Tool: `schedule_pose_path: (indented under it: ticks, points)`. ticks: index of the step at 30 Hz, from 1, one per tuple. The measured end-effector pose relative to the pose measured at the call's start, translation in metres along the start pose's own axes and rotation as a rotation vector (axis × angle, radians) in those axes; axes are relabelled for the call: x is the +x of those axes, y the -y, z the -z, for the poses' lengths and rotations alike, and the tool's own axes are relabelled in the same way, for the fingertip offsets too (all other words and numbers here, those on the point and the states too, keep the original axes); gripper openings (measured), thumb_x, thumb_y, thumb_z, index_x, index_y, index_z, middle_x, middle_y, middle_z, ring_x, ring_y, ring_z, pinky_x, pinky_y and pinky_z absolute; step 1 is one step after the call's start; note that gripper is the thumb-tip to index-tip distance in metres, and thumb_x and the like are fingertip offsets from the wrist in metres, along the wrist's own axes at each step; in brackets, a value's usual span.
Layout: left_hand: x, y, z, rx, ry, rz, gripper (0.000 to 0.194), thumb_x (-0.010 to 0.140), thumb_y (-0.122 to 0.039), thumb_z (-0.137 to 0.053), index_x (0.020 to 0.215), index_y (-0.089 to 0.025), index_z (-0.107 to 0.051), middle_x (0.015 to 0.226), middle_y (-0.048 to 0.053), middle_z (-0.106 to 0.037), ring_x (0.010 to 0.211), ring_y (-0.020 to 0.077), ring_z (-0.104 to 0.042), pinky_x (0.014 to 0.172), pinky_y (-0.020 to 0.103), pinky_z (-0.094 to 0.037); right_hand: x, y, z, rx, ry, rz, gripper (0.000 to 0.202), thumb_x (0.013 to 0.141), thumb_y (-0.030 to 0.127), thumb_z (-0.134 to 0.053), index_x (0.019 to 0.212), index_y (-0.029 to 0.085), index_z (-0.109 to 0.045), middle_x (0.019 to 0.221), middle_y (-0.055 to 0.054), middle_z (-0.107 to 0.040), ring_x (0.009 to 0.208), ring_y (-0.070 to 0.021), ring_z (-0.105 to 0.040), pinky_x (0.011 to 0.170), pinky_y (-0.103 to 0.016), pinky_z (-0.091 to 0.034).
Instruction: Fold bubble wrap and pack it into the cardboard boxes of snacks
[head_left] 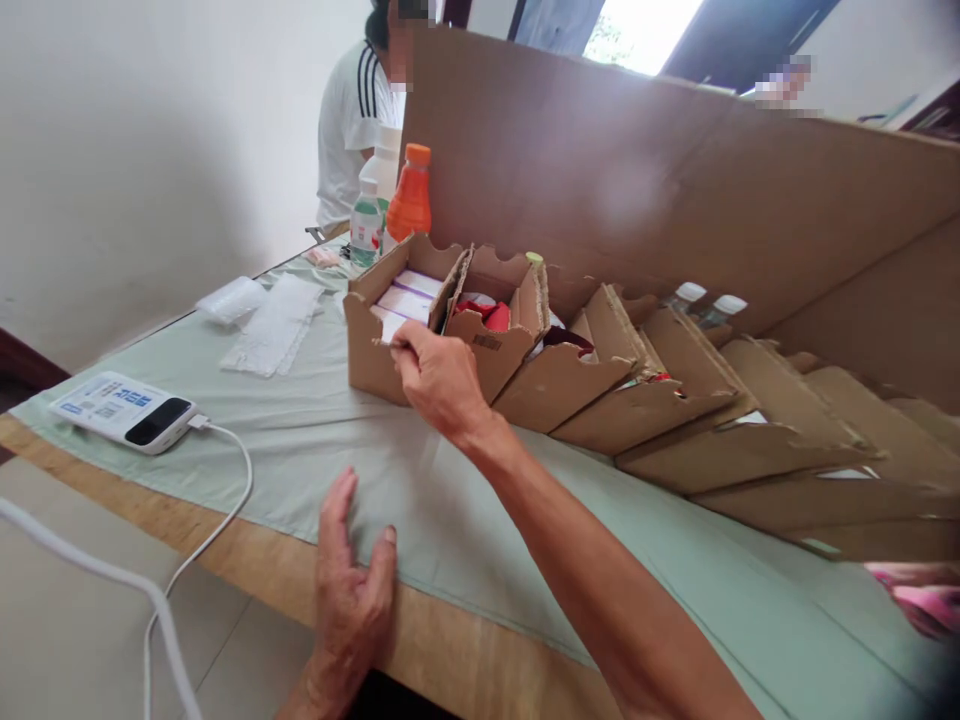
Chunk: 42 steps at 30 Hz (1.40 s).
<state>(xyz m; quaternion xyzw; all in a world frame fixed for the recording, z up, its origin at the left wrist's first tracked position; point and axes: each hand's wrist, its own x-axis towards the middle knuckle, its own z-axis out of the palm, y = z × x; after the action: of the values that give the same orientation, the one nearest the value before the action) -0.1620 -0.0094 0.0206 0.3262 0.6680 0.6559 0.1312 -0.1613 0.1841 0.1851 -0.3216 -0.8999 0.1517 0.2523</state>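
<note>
My right hand (442, 385) reaches to the front edge of the leftmost cardboard box (375, 365), its fingers pinched together at the rim. What lies between the fingertips is too hidden to name. Inside that box are white packs (409, 300) with purple edges, just beyond the fingers. My left hand (352, 590) is held over the table's near edge, fingers apart and nothing in it. Right of the first box, another cardboard box (487, 350) holds red items (487, 312), and several more slanted boxes continue to the right.
A white power bank (124, 410) with a cable lies at the left. Clear plastic packaging (277, 325) rests behind it. An orange bottle (410, 195) and a clear bottle (366, 225) stand at the back. A tall cardboard panel (600, 190) rises behind the boxes; a person (349, 130) sits beyond.
</note>
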Motion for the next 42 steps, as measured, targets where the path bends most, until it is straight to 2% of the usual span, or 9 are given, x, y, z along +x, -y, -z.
schedule_pose_path:
  ticks: [3, 8, 14, 19, 24, 30, 34, 37, 42]
  points:
    - [0.001, -0.008, 0.002, -0.251, -0.185, 0.102, 0.062, 0.097, -0.033, -0.063, 0.155, -0.028, -0.041, 0.167, 0.009, -0.036, 0.155, 0.0289, -0.033, 0.129, 0.048, -0.024, -0.055, 0.013, 0.017, 0.093, 0.038, 0.105, 0.013, 0.098, 0.019, -0.056, 0.094, 0.021, -0.068, 0.074, 0.002, -0.07, 0.066, -0.0131, -0.062, 0.064, -0.024, -0.039]
    - [0.011, -0.019, 0.016, -0.406, -0.354, 0.067, 0.051, 0.096, -0.036, -0.065, 0.144, -0.026, -0.054, 0.158, 0.006, -0.047, 0.154, 0.0259, -0.033, 0.13, 0.042, -0.02, -0.14, -0.001, 0.076, 0.254, -0.006, 0.067, 0.011, 0.094, 0.014, -0.059, 0.091, 0.02, -0.068, 0.075, 0.003, -0.071, 0.066, -0.0096, -0.064, 0.063, -0.02, -0.045]
    - [0.001, -0.03, 0.014, -0.384, -0.069, 0.163, 0.069, 0.083, -0.041, -0.079, 0.145, -0.028, -0.052, 0.141, 0.005, -0.06, 0.142, 0.028, -0.048, 0.12, 0.038, -0.034, -0.222, -0.076, 0.133, 0.38, -0.274, -0.232, 0.022, 0.098, 0.024, -0.062, 0.118, 0.029, -0.069, 0.096, 0.001, -0.079, 0.082, -0.0122, -0.075, 0.075, -0.02, -0.059]
    - [-0.021, -0.03, 0.01, -0.22, 0.061, 0.24, 0.052, 0.083, -0.048, -0.077, 0.127, -0.024, -0.063, 0.117, 0.004, -0.068, 0.111, 0.0234, -0.062, 0.095, 0.028, -0.047, -0.285, -0.092, 0.111, 0.499, -0.112, -0.255, 0.074, 0.09, 0.053, -0.072, 0.155, 0.031, -0.046, 0.141, -0.011, -0.067, 0.123, -0.0276, -0.069, 0.096, -0.039, -0.061]
    - [-0.017, -0.034, -0.003, -0.134, 0.088, 0.155, 0.043, 0.081, -0.044, -0.076, 0.116, -0.022, -0.063, 0.101, 0.0, -0.068, 0.096, 0.0202, -0.062, 0.084, 0.026, -0.047, -0.291, -0.08, 0.065, 0.321, -0.223, -0.327, 0.07, 0.085, 0.044, -0.076, 0.149, 0.027, -0.052, 0.142, -0.013, -0.064, 0.129, -0.0355, -0.062, 0.108, -0.056, -0.052]
    - [0.014, -0.07, -0.086, -0.16, 0.337, 0.049, 0.044, 0.089, -0.044, -0.064, 0.126, -0.02, -0.058, 0.124, 0.006, -0.067, 0.119, 0.0253, -0.06, 0.101, 0.034, -0.046, -0.279, -0.131, 0.087, 0.236, -0.438, -0.496, 0.049, 0.084, 0.051, -0.071, 0.122, 0.021, -0.067, 0.113, -0.013, -0.075, 0.11, -0.0337, -0.069, 0.097, -0.049, -0.056]
    - [0.028, -0.064, -0.121, -0.053, 0.546, 0.027, 0.054, 0.089, -0.043, -0.061, 0.136, -0.018, -0.052, 0.137, 0.012, -0.063, 0.131, 0.0304, -0.057, 0.113, 0.046, -0.042, -0.286, -0.169, 0.083, 0.276, -0.438, -0.6, 0.05, 0.087, 0.047, -0.061, 0.127, 0.017, -0.06, 0.117, -0.015, -0.074, 0.098, -0.0285, -0.072, 0.085, -0.043, -0.058]
    - [0.018, -0.044, -0.114, 0.042, 0.641, 0.033, 0.06, 0.088, -0.041, -0.06, 0.143, -0.018, -0.048, 0.143, 0.014, -0.061, 0.137, 0.0325, -0.054, 0.117, 0.053, -0.038, -0.295, -0.183, 0.072, 0.254, -0.348, -0.653, 0.046, 0.088, 0.046, -0.054, 0.122, 0.016, -0.063, 0.109, -0.015, -0.077, 0.089, -0.0268, -0.073, 0.079, -0.04, -0.056]
    - [-0.005, -0.025, -0.067, 0.221, 0.537, 0.093, 0.072, 0.087, -0.043, -0.063, 0.151, -0.018, -0.043, 0.157, 0.019, -0.051, 0.147, 0.0351, -0.046, 0.112, 0.054, -0.046, -0.306, -0.186, 0.081, 0.014, -0.228, -0.681, 0.037, 0.088, 0.047, -0.051, 0.093, 0.019, -0.073, 0.088, -0.012, -0.079, 0.067, -0.0228, -0.068, 0.063, -0.034, -0.049]
